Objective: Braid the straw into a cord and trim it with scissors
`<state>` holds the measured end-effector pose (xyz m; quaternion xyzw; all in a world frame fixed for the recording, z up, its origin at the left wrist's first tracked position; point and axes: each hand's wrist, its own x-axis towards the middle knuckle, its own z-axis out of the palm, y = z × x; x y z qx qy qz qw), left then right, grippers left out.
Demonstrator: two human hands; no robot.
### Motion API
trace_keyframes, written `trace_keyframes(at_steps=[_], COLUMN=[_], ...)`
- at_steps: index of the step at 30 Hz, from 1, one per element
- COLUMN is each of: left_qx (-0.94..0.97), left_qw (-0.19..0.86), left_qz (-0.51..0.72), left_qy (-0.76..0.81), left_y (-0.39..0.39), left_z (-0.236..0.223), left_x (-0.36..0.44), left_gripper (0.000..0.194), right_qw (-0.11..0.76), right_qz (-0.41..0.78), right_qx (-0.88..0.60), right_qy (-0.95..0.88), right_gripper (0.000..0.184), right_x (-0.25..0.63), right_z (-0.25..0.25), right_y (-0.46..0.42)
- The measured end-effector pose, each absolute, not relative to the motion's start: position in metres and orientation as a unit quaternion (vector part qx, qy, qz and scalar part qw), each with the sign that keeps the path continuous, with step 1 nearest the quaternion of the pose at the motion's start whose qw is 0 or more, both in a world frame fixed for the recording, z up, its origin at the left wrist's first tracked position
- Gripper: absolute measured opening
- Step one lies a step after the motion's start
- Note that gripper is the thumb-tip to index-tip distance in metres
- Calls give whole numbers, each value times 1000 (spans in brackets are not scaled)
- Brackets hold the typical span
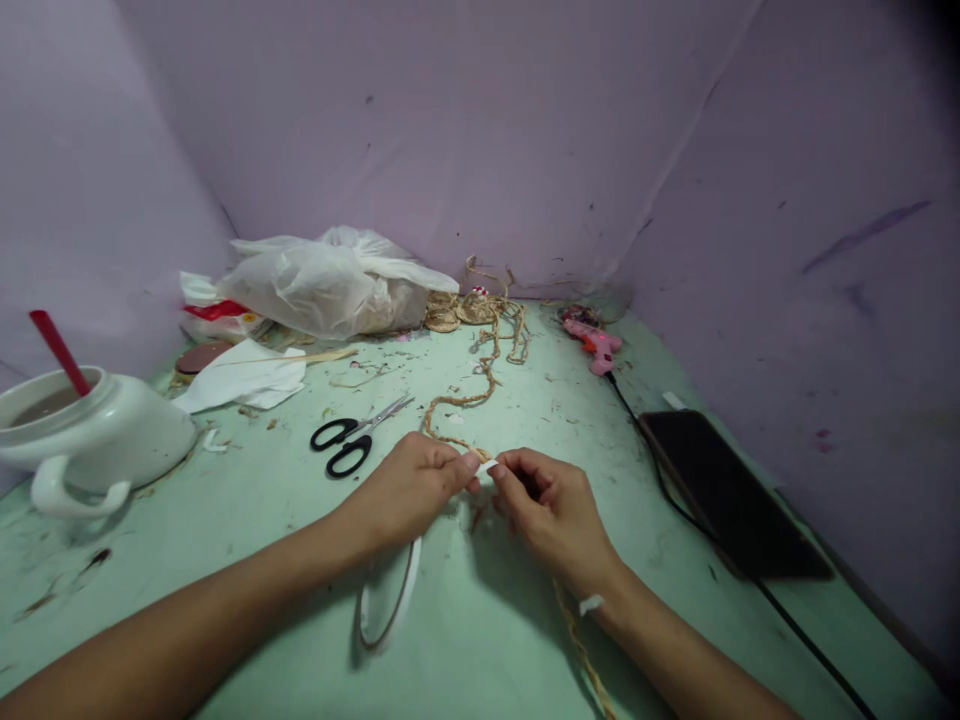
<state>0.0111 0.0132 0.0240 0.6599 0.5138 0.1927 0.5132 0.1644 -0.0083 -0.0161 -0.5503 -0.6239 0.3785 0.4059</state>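
Observation:
My left hand (420,485) is closed, thumb against fingers, around a narrow white curved band (411,580) whose loop hangs below it. Between my two hands shows a short white strip (487,467); whether it is the band's end or a separate piece I cannot tell. My right hand (551,505) pinches this strip with thumb and forefinger. A braided straw-coloured cord (457,401) winds from the back of the table to my fingertips. More braid (577,640) comes out below my right hand. Black-handled scissors (352,440) lie open left of my left hand.
A white mug (150,430) with a red stick stands at left. Behind are white paper (251,375), a plastic bag (330,285) and coiled braid pieces (442,312). At right lie a pink glue gun (596,345), its black cord (675,505) and a dark phone (720,490).

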Motion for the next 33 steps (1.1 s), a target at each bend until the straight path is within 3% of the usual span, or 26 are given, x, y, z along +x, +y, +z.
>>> trace_keyframes(at_steps=[7, 12, 17, 23, 29, 33], left_qx=[609, 556, 577, 589, 509, 490], left_qw=[535, 583, 554, 559, 669, 696], left_qz=[191, 193, 218, 289, 279, 306], left_qy=[553, 561, 559, 507, 465, 426], left_y=[16, 13, 10, 10, 9, 8], left_z=[24, 19, 7, -3, -4, -3], left_x=[8, 13, 16, 13, 7, 6], left_gripper=[23, 30, 29, 19, 33, 20], right_qw=[420, 445, 471, 356, 165, 158], right_qz=[451, 489, 655, 838, 972, 978], right_qx=[-549, -550, -466, -376, -168, -137], right_qy=[-565, -511, -362, -170, 21, 1], right_gripper=[22, 21, 16, 8, 10, 8], right_x=[163, 162, 158, 163, 171, 170], right_z=[-18, -14, -9, -1, -10, -14], right_y=[-6, -6, -8, -8, -4, -6])
